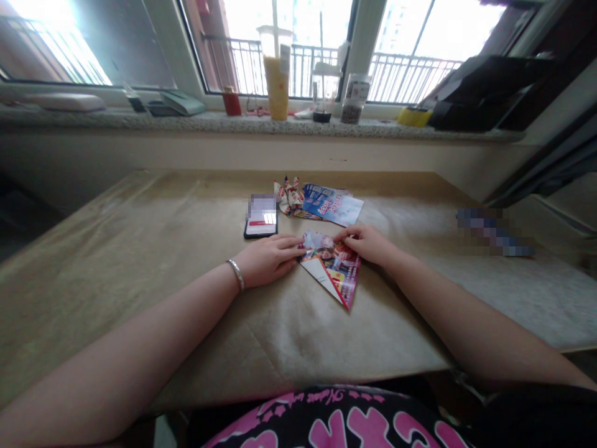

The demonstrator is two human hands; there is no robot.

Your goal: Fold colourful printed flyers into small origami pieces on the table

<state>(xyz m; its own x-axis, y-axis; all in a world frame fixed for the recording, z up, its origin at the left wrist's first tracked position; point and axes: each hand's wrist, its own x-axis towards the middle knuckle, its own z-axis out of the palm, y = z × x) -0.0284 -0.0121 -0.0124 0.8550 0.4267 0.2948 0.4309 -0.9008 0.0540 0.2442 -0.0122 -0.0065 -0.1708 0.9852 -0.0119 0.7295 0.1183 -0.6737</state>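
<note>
A colourful printed paper sheet [334,269], folded into a triangle that points toward me, lies on the brown table [163,249]. My left hand [267,259], with a silver bracelet on the wrist, rests flat with its fingertips pressing the paper's left edge. My right hand [367,242] lies on the paper's upper right corner, fingers curled down onto it. Just beyond sits a phone [261,219] with a lit screen.
Several more printed sheets [332,205] and a folded paper piece [289,194] lie behind the phone. The window sill holds a tall cup with yellow drink [278,76], a red can [232,102], jars [353,99] and a dark bag [485,93].
</note>
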